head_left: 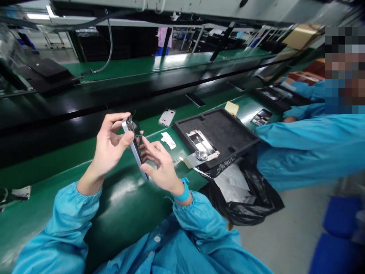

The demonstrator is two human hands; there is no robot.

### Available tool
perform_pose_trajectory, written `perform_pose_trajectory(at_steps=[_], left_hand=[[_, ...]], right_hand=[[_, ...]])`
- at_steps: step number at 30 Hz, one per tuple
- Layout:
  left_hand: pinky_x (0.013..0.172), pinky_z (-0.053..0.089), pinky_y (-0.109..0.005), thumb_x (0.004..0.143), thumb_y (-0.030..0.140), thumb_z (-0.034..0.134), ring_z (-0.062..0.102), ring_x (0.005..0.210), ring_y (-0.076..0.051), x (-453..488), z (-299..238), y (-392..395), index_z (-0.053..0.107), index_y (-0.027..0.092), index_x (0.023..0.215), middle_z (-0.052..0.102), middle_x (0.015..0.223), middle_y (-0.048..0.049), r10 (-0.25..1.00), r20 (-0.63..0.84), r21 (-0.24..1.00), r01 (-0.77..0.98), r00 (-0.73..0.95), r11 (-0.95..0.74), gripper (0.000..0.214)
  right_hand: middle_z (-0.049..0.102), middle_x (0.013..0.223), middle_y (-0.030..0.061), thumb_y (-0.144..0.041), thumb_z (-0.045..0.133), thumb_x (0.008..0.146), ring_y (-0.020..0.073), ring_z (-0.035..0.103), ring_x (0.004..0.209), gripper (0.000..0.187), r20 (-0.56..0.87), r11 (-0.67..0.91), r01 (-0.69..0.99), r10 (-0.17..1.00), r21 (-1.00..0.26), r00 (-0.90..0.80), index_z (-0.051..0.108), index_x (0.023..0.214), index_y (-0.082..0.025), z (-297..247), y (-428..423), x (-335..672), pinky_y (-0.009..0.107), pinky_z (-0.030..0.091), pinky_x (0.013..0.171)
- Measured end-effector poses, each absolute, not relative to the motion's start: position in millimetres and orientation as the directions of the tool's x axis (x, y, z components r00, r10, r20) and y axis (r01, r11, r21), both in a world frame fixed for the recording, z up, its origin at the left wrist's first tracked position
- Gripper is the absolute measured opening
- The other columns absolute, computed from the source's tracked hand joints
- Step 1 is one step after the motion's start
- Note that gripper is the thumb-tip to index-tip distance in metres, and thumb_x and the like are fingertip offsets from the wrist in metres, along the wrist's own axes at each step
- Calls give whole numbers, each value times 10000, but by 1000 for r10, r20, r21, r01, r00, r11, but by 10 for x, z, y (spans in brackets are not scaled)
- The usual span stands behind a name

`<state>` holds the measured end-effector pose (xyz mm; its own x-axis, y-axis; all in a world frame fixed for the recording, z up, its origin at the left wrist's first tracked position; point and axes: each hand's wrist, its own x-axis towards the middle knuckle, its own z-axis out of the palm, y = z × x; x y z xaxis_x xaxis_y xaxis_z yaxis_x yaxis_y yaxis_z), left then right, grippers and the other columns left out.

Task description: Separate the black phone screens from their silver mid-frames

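Note:
My left hand (110,146) grips a slim phone (134,144) edge-on, thumb on its near face and fingers curled over the top. My right hand (158,163) holds the phone's lower end, its thumb and fingers pinched against the edge. Both hands are raised above the green bench (122,213). A small dark strip sticks out near the phone's top, too small to name. A blue band circles my right wrist.
A black foam tray (225,129) to the right carries a phone part and a round metal piece (201,155). A silver phone back (167,117) and white scrap (169,140) lie on the bench. A black bag (242,190) hangs beside it. A co-worker's blue sleeve (308,148) reaches in.

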<state>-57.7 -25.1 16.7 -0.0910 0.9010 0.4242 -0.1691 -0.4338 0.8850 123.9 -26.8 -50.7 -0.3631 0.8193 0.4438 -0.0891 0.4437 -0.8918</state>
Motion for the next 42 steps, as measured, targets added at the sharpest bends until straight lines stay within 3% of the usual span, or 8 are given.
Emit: perform_pose_trajectory(at_steps=[12,16,19,21,23,26,38,42], left_hand=[[986,675,-441,1011,553,736,798,1113,-245,-448,80,-287,563,271,1389,731,1324,-104,886,453,839,-289,-99,-461,502],[867,703,-411,1023,730,586,826,949,-238,-344,51,-272,606,228,1397,797,1183,-106,921,347,831,-397,-177,-390,626],[784,709,-416,969,861,500,829,855,-265,-345,83,-312,715,196,1272,834,1023,-115,946,311,847,-423,-95,-321,762],[798,708,-431,971,867,483,830,836,-275,-337,115,-370,772,189,1196,842,974,-117,962,272,865,-437,-6,-247,771],[814,706,-445,991,830,508,830,821,-282,-311,142,-433,805,181,1173,846,949,-115,970,234,886,-426,66,-185,737],[858,697,-460,1011,779,542,832,882,-303,-262,159,-500,829,175,1177,851,996,-120,975,205,909,-387,91,-155,689],[1078,600,-438,1099,658,467,802,1119,-300,-231,205,-664,832,229,1247,852,1150,-93,951,306,919,-276,45,-283,583],[1136,558,-434,1127,612,432,782,1192,-290,-234,188,-700,815,252,1280,848,1191,-77,932,361,918,-185,25,-351,548]], right_hand=[[569,1310,119,-566,811,953,291,662,1171,644,692,725,-11,654,-689,-305,669,1540,-343,-575,-123,1116,508,626,1038],[496,1465,156,-525,689,1048,288,657,1180,491,687,746,122,654,-654,-317,713,1486,-305,-634,-196,1126,484,656,947],[430,1575,186,-634,571,1075,282,670,1183,635,647,680,117,727,-723,-231,586,1601,-278,-530,-248,1174,496,647,991],[544,1466,192,-748,496,1057,242,701,1039,762,547,561,17,814,-828,-196,529,1625,-241,-382,-235,1213,431,668,873],[692,1047,118,-837,393,1038,176,653,725,813,382,375,-84,875,-923,-297,672,1421,-176,-224,-189,1248,327,613,624],[453,527,-44,-919,363,986,111,421,446,828,214,176,-126,871,-976,-442,698,853,-174,-70,-136,1274,248,407,426],[445,524,-66,-753,468,1071,102,383,405,680,339,297,-164,851,-941,-401,783,1067,-151,47,-330,1356,249,340,401],[501,542,-45,-745,465,1073,101,417,422,663,365,339,-140,832,-930,-416,745,890,-172,154,-332,1373,255,347,428]])
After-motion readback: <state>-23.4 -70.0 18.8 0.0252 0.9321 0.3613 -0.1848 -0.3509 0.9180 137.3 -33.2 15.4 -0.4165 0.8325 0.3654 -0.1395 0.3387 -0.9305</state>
